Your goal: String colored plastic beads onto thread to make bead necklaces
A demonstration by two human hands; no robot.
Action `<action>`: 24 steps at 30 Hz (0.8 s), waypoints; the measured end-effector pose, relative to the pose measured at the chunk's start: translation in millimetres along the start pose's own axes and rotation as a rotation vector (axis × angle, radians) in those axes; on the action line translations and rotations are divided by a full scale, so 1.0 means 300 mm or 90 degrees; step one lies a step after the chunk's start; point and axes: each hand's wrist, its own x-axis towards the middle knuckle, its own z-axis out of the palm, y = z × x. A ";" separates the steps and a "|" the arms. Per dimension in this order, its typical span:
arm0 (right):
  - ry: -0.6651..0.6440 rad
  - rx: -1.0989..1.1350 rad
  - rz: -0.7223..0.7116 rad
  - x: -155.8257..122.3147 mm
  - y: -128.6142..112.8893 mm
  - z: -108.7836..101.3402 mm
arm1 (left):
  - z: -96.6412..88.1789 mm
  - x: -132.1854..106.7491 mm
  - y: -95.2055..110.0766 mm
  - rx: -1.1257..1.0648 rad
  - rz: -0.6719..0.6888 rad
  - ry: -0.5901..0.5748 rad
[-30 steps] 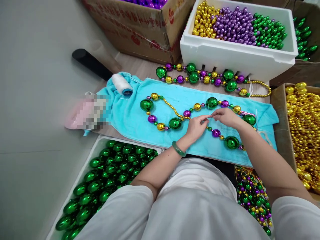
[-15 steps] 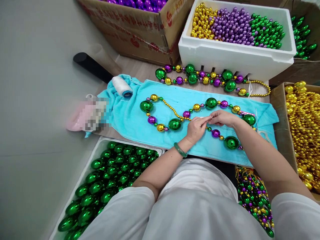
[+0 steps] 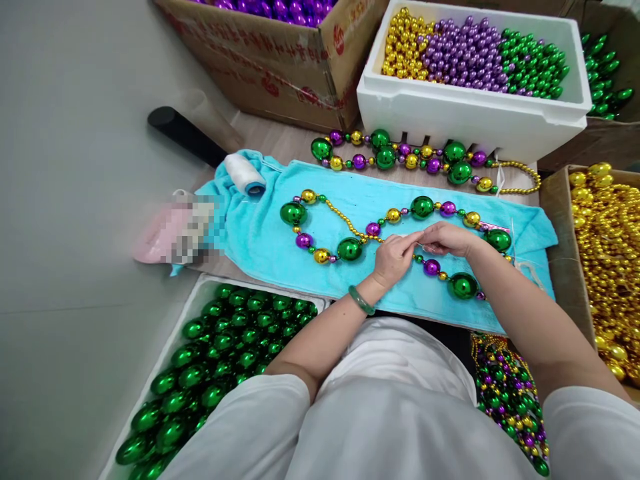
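Observation:
A necklace of green, gold and purple beads [image 3: 349, 249] lies in crossing loops on a turquoise towel [image 3: 260, 250]. Over its middle, my left hand [image 3: 395, 259], with a green bangle at the wrist, is closed, thumb and fingertips pinched together. My right hand [image 3: 447, 239] meets it tip to tip, also closed in a pinch. A thin pale thread [image 3: 425, 248] shows in a small loop beneath the right fingertips. The left hand covers part of the gold beads, and the exact grip at the joined fingertips is hard to see.
A second bead necklace [image 3: 385, 157] lies behind the towel. On the towel's left are a thread spool [image 3: 245, 175] and a black handle [image 3: 185, 133]. A white foam box [image 3: 470, 113], cardboard boxes [image 3: 280, 73] and a tray of green beads [image 3: 200, 293] surround the work surface.
My right fingers have curled slightly and shifted a little, and the thread now loops below them. My left hand has hardly moved, and the necklace lies as before.

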 end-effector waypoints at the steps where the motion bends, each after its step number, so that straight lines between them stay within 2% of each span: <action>1: -0.003 -0.002 0.003 -0.002 -0.002 0.002 | 0.001 0.000 0.000 0.002 0.005 0.001; 7: -0.014 -0.018 0.013 -0.001 -0.002 0.006 | 0.001 -0.002 0.002 0.013 -0.007 -0.026; 13: 0.012 -0.069 0.001 -0.004 0.000 0.007 | -0.003 -0.002 0.007 -0.015 -0.019 -0.029; 18: 0.096 -0.182 -0.001 -0.029 -0.020 0.006 | -0.013 -0.006 0.012 -0.081 -0.086 0.013; 24: 0.213 -0.403 0.030 -0.077 -0.025 -0.035 | -0.045 -0.037 0.013 -0.127 -0.168 -0.010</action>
